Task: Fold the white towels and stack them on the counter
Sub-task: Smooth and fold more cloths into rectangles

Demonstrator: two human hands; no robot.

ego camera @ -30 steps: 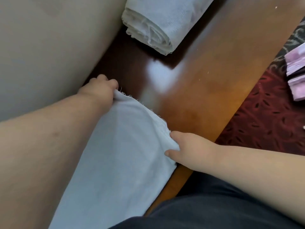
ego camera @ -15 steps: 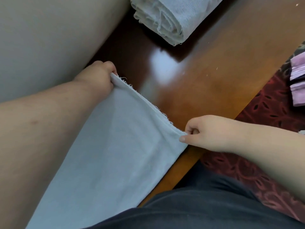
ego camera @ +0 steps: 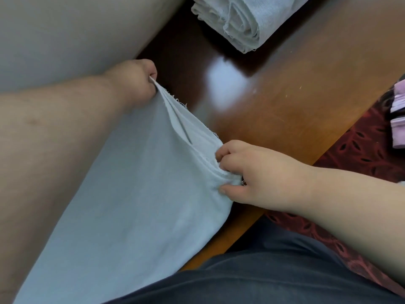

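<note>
Evidently midway: left hand (ego camera: 133, 82) and right hand (ego camera: 252, 172) each pinch a top corner of the white towel (ego camera: 135, 194) over the counter's (ego camera: 274, 102) near edge, unfolded yet; one folded towel (ego camera: 245, 20) waits at the far edge.

A dark red patterned carpet (ego camera: 359, 154) runs along the table's right edge. On it, at the far right, sits a stack of pale purple items (ego camera: 397, 119). A plain beige wall (ego camera: 65, 36) borders the table's left side.
</note>
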